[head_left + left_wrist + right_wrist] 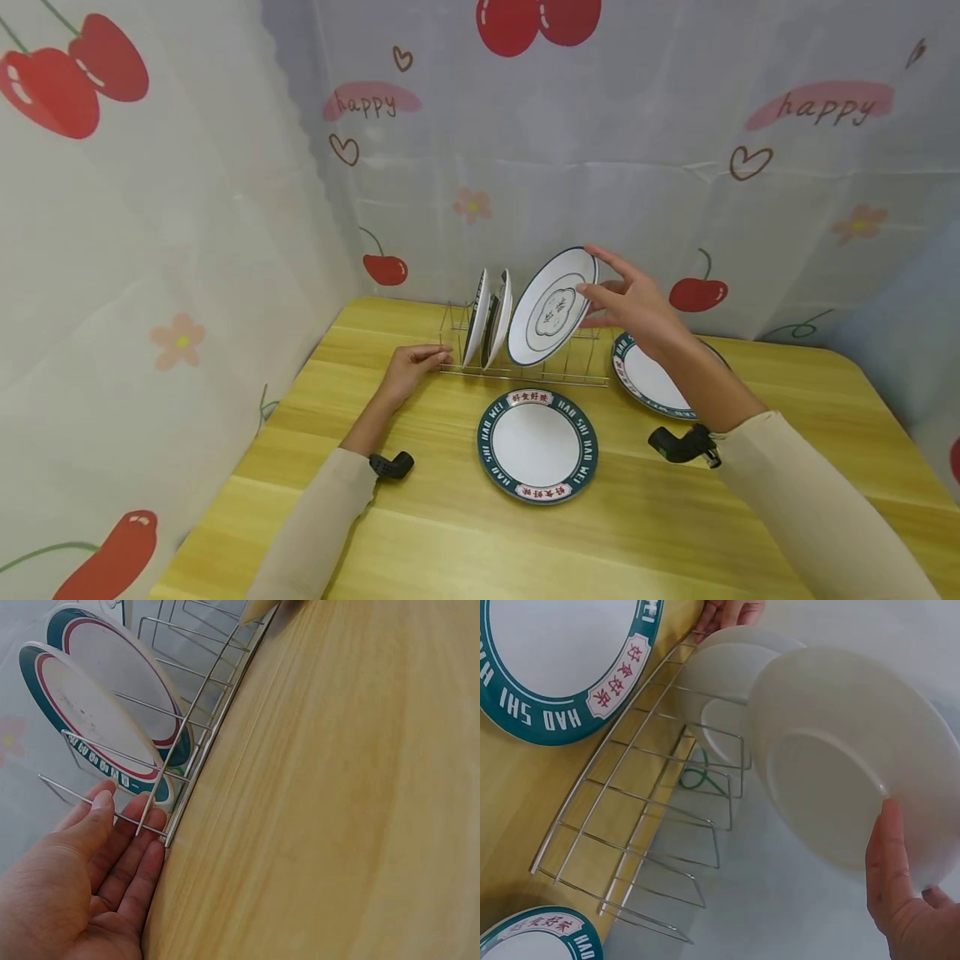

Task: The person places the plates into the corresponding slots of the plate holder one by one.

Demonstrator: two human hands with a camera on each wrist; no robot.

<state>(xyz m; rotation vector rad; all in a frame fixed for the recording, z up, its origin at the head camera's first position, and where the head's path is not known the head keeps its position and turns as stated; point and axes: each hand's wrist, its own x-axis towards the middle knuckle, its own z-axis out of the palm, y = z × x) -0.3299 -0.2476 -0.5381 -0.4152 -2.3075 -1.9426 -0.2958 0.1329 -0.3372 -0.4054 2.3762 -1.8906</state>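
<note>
My right hand [633, 304] holds a white plate [534, 304] by its right edge, tilted over the wire dish rack [570, 382]. Thin blue lines ring this plate, and a drawn emblem sits at its centre. The right wrist view shows its plain white back, with fingers [891, 847] against it. At the rack's left end, my left hand [408, 368] pinches the end wires between thumb and fingers. Two green-rimmed plates, one on the left [90, 712] and one beside it [127, 667], stand upright in the rack near that hand.
A green-rimmed plate [536, 446] lies flat on the wooden table [450, 542] in front of the rack. Another green-rimmed plate [651, 379] lies to the rack's right, partly behind my right forearm. A cherry-printed curtain [600, 200] hangs close behind the rack.
</note>
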